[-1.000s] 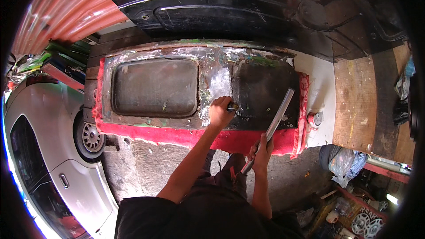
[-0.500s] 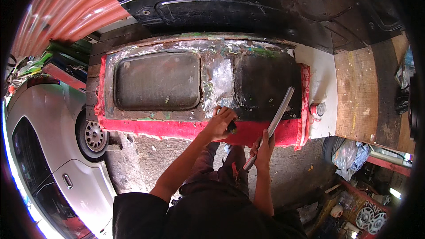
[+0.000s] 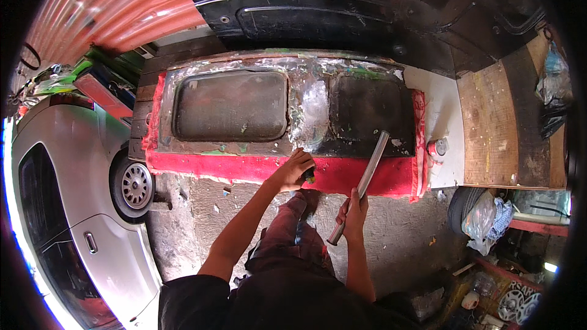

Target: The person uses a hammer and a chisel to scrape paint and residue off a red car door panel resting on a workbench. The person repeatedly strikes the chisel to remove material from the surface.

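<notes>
My left hand (image 3: 292,172) is closed around a short dark handle (image 3: 310,176) with a yellowish end, at the near edge of a worn metal panel (image 3: 315,101). The handle's other end is hidden by the fingers, so its kind cannot be told. Two dark recessed rectangles and a patchy whitish strip between them mark the panel. It lies on a red cloth (image 3: 361,174). My right hand (image 3: 353,215) grips a silvery metal tube (image 3: 374,164) near its lower end. The tube slants up and right, its upper end over the panel's right recess.
Behind the panel stands a large black vehicle panel (image 3: 342,15). A silver car (image 3: 73,171) is parked at the left. A can (image 3: 438,148) sits right of the cloth, beside wooden boards (image 3: 495,128). A tire (image 3: 460,209) and plastic bags (image 3: 480,215) lie below the boards.
The tube has swung slightly lower and left with my right hand. My left hand stays near the panel's front edge with the dark handle. The whole view has shifted a little.
</notes>
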`<state>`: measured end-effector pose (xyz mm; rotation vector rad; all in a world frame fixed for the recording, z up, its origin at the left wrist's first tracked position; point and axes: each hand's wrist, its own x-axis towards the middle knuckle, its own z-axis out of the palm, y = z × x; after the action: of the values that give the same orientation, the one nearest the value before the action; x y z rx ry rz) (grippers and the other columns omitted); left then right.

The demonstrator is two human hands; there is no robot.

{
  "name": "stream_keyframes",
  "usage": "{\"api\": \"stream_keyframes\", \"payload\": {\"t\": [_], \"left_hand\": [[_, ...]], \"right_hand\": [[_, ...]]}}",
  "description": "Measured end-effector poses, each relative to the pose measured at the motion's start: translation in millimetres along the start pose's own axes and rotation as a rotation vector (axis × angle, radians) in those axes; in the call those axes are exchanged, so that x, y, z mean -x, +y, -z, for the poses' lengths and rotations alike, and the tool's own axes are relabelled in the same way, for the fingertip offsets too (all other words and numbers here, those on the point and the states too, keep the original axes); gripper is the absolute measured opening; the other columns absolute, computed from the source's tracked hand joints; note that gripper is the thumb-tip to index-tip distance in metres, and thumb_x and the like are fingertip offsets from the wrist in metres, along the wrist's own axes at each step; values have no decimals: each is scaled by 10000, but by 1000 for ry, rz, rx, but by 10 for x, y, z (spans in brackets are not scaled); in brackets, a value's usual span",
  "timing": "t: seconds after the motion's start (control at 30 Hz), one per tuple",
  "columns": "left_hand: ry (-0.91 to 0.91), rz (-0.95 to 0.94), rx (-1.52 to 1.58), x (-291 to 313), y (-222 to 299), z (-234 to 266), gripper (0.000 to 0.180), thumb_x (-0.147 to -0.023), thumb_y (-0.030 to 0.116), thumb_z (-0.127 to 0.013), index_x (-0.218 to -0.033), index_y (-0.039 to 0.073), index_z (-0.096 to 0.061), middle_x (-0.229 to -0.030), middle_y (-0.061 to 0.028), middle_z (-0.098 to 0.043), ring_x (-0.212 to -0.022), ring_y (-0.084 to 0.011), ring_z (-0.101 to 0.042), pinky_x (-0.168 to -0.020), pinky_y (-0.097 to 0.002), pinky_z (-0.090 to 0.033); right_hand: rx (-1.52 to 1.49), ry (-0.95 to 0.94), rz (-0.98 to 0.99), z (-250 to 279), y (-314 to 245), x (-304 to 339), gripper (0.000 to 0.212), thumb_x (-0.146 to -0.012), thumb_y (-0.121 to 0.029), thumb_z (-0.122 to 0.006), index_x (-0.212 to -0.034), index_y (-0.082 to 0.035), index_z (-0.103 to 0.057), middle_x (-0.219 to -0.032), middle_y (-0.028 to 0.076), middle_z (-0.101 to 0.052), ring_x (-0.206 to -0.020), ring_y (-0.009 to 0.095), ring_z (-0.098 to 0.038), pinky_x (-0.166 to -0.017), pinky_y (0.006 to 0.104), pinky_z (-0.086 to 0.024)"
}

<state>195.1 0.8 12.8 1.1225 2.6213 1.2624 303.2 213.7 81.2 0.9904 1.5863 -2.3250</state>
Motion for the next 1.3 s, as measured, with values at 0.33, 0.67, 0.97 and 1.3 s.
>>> {"api": "stream_keyframes", "payload": {"t": [0.33, 0.67, 0.97, 1.3], "left_hand": [[-64, -92, -31, -1, -380, -202, 300, -579, 93, -729, -832, 93, -569, -817, -65, -546, -905, -281, -541, -872, -411, -382], [26, 16, 42, -195, -335, -241, 244, -614, 90, -736, -809, 111, -590, -801, -48, -595, -900, -262, -585, -894, -420, -375], [161, 75, 39, -320, -317, -260, 280, -612, 58, -705, -868, 114, -607, -812, -61, -615, -880, -290, -602, -885, -439, -402], [150, 148, 3, -533, -246, -241, 372, -644, 64, -671, -1010, 119, -632, -915, -85, -668, -897, -313, -642, -805, -437, -486]], "right_hand": [[10, 38, -53, -200, 265, 396, 167, -1005, -314, -486, -979, -181, -390, -519, -19, -356, -333, 84, -334, -296, 266, -295], [-12, 120, 107, -433, 422, 394, 183, -1016, -293, -478, -1008, -124, -410, -525, -17, -387, -339, 69, -363, -296, 241, -314], [-106, 133, 96, -662, 710, 486, 200, -1020, -306, -482, -1021, -116, -422, -548, -16, -387, -353, 68, -372, -307, 232, -323], [-140, 192, 165, -611, 608, 346, 198, -1025, -334, -441, -988, -145, -396, -548, -8, -363, -347, 81, -334, -304, 256, -291]]}}
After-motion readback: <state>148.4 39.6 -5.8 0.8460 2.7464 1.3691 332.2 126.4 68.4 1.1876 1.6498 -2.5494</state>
